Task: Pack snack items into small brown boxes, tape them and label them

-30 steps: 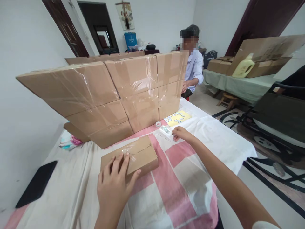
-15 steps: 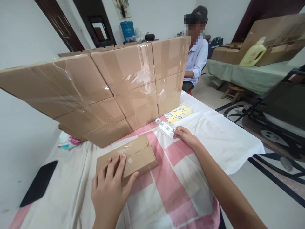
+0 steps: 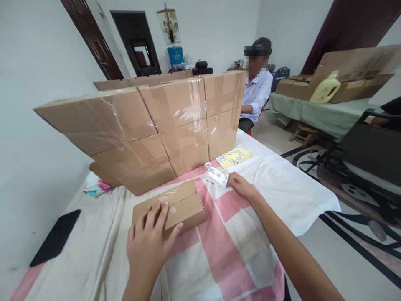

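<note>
A left hand (image 3: 145, 244) rests, fingers spread, on a cardboard box (image 3: 188, 209) at the near side of the table (image 3: 188, 271). Well apart, the right hand (image 3: 239, 184) touches a white dispenser (image 3: 216, 178) farther right, its grip unclear.

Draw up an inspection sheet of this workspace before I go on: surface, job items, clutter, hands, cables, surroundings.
Surface: pink-and-white patterned cloth, wrinkled.
Job items: brown rectangular cardboard box, lying flat; white wedge-shaped plastic dispenser, beyond its right end.
Clutter: small white ring-shaped roll by the dispenser; yellow paper sheet with blue-outlined shapes; black flat rectangular slab at left.
Hands: left hand on the box, fingers spread; right hand at the dispenser's right end, grip unclear.
Cables: nothing seen.
Surroundings: taped brown cardboard partition behind the box; seated person in a pale shirt; pale yellow plastic jug on a green-covered table.
</note>
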`<state>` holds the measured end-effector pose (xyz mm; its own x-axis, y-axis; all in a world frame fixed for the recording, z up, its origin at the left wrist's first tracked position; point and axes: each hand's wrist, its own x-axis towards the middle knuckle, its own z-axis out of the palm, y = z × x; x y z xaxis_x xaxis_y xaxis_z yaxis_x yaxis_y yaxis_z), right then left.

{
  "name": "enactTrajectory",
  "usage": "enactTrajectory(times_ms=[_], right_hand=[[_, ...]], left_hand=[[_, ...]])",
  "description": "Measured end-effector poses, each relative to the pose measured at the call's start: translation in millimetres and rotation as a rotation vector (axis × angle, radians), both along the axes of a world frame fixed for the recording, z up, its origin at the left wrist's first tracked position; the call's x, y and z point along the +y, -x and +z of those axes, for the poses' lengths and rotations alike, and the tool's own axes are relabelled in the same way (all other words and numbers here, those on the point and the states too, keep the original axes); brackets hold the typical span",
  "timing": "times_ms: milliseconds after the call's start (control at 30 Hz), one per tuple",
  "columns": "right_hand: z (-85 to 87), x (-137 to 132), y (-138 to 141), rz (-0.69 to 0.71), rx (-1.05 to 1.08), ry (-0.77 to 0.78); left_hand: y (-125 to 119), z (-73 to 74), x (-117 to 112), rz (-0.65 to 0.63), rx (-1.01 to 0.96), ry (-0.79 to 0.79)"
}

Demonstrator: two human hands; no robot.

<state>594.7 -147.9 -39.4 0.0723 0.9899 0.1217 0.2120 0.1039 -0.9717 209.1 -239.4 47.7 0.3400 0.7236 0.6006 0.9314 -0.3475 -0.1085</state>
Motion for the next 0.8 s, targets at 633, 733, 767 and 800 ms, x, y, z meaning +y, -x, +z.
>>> enactTrajectory(times_ms=[633, 733, 767, 800], right_hand=[[157.1, -147, 166, 0.607, 0.117, -0.198], [166.4, -176, 186, 0.673, -0.007, -0.211], [166.6, -181, 188, 0.668, -0.035, -0.212], [165.9, -184, 189, 0.656, -0.065, -0.204]], left_hand=[[-3, 45.3, -45, -0.370, -0.621, 0.126], [-8, 49.1, -69, -0.512, -0.763, 0.180], [-8, 48.3, -76, -0.520, -0.786, 0.133], [-8, 47.1, -83, -0.514, -0.818, 0.062]])
